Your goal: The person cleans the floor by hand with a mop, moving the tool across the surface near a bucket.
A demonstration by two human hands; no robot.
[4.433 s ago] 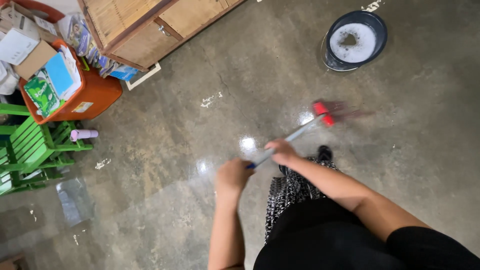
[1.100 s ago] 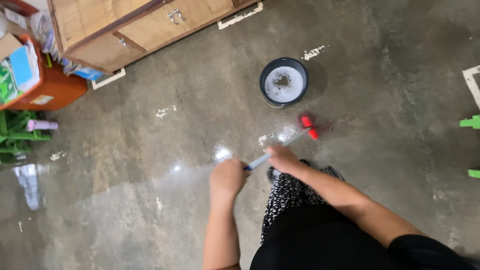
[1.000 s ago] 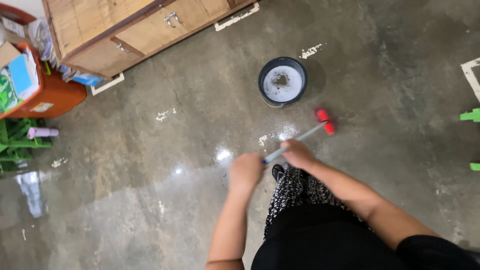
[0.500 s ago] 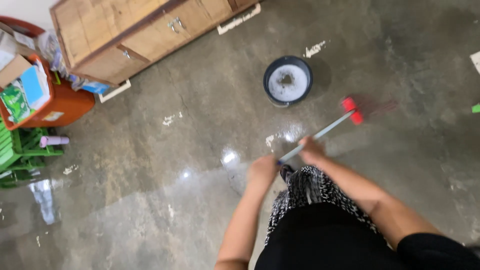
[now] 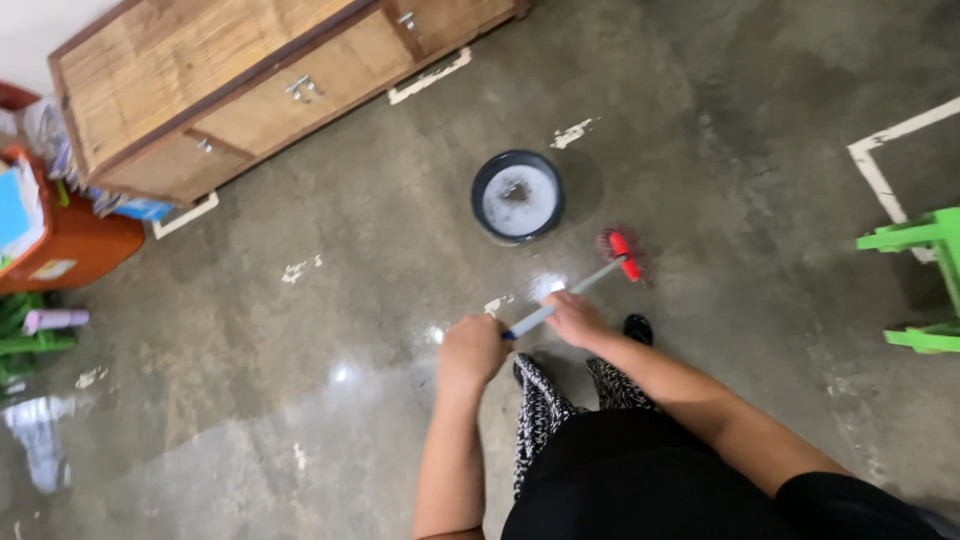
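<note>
Right hand, left hand grip broom; bristles beyond right hand.

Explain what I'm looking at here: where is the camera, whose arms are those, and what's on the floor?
The camera sits on a person's head and looks straight down, so you see their own arms and patterned trousers. The left hand and right hand both grip a long-handled mop; its red head touches the wet concrete floor. Just beyond stands a dark bucket of sudsy water. Farther off are a wooden cabinet, an orange bin and green furniture.
</note>
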